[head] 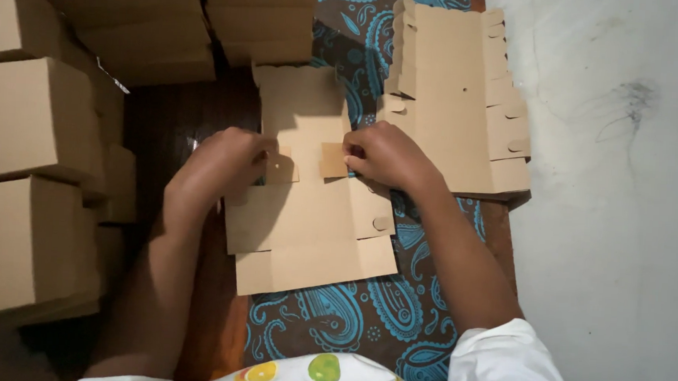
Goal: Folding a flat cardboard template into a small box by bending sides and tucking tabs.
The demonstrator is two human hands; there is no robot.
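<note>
In the head view, the assembled cardboard boxes (33,120) stacked at the left and upper left are cut off by the frame edge, and the dim light there blurs their outlines. The person's fingertips are hidden behind folded flaps.

The flat cardboard box blank (306,235) lies at the centre of the frame on a blue paisley cloth (364,308). The left hand (224,165), knuckles up and fingers curled, pinches a small side flap of it. The right hand (383,156), likewise curled, grips the opposite flap. Both forearms run down towards the lower frame. A stack of flat blanks (456,96) lies at upper right, just beside the right hand.
</note>
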